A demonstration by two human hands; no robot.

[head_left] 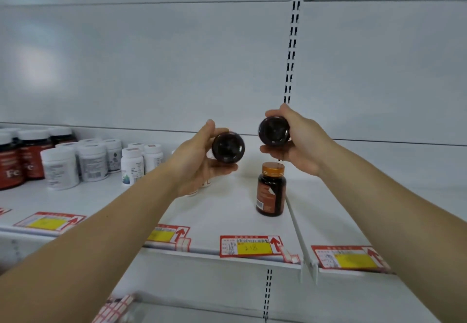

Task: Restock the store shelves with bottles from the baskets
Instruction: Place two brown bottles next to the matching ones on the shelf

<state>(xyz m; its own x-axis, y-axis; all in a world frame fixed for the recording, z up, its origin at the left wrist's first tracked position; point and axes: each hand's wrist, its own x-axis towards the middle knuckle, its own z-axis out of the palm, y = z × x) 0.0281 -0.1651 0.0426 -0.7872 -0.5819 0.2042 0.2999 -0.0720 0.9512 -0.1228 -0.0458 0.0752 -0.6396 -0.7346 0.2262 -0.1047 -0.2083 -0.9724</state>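
Observation:
Both my arms reach over the white shelf (227,211). My left hand (194,161) grips a dark brown bottle (228,147) lying on its side, round base facing me. My right hand (300,143) holds a second dark brown bottle (274,130) the same way, a little higher and to the right. Below my right hand a third brown bottle (271,191) with a gold cap stands upright on the shelf, apart from both hands. No basket is in view.
White bottles (91,163) and red-labelled dark bottles (15,166) stand in rows at the shelf's left. Red and yellow price tags (249,247) line the front edge. A slotted upright (293,44) runs up the back panel. Another shelf section (366,196) lies to the right.

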